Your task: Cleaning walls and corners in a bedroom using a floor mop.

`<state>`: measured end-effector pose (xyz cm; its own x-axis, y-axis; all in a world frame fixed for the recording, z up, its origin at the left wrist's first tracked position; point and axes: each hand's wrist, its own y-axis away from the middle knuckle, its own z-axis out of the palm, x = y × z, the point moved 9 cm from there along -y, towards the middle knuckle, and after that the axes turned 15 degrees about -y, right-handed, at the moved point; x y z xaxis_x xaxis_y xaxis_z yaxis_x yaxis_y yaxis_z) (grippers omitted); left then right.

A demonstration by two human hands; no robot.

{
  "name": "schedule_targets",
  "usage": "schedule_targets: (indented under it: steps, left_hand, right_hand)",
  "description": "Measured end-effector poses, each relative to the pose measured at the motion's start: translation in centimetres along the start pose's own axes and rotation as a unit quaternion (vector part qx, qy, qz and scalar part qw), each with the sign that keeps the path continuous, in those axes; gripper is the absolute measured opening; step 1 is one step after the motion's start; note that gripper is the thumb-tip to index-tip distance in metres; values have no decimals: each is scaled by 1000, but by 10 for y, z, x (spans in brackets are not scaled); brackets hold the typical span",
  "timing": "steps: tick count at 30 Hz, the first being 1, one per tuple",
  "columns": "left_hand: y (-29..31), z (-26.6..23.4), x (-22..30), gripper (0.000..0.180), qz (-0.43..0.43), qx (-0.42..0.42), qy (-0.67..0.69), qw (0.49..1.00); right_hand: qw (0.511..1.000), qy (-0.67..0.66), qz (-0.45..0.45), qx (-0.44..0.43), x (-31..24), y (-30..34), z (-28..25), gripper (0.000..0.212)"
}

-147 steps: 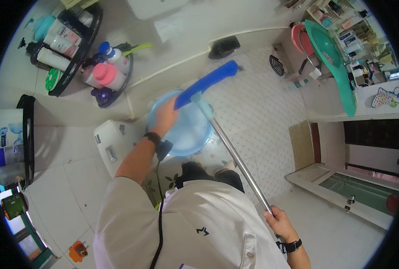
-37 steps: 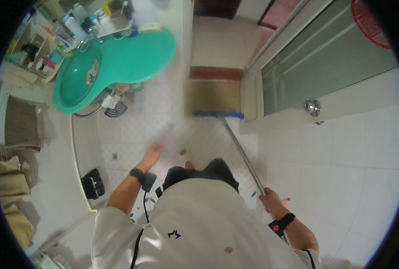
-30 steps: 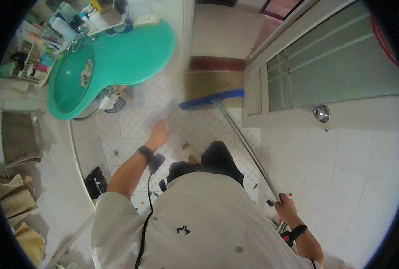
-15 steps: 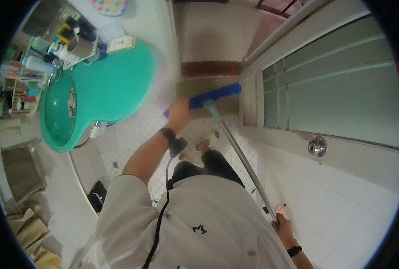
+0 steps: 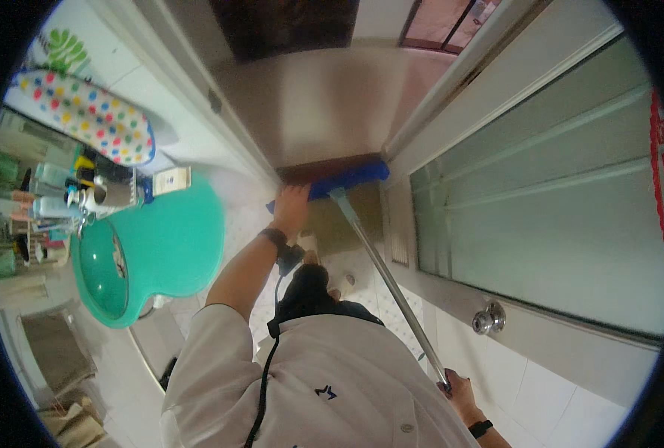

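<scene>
Both of my hands are on a flat mop with a long blue head (image 5: 354,177) and a silver metal pole (image 5: 388,281). My left hand (image 5: 292,208) is closed on the left part of the blue head. Down at the pole's other end, my right hand (image 5: 462,396) is wrapped round the metal. The pole slants across in front of my body from a pale joint (image 5: 340,197) on the head. The head is held crosswise before the doorway, over a brownish mat (image 5: 347,224).
A white door (image 5: 451,295) with a glass panel and round knob (image 5: 489,319) stands open on the right. At left is a green washbasin counter (image 5: 182,246) crowded with bottles. A dark red threshold (image 5: 324,166) crosses the doorway between white frames.
My body and the view have shifted forward toward the doorway, with more of the floor beyond showing. The mop travels along in both hands, and one foot has stepped ahead.
</scene>
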<state>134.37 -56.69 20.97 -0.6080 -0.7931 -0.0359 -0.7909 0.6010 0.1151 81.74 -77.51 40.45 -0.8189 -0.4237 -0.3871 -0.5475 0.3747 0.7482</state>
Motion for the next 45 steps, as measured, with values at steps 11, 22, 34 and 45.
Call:
schedule_targets:
  steps: [11,22,34,45]
  left_hand:
    - [-167,-30,-2,54,53,6,22,998]
    - [-312,-7,28,39,129,-38,232,963]
    - [-390,73,-171,42,-117,-60,575,808]
    - [-381,141,-255,25,-137,-248,537,794]
  right_hand:
    - [997,-76,26,10,-109,-97,1,38]
    - [879,-461,84,-92,-229,-265,-27,21]
    - [902,-424,58,-55,-274,-399,-121,33]
    - [871,-483,81,-47,-304,-406,-114,34]
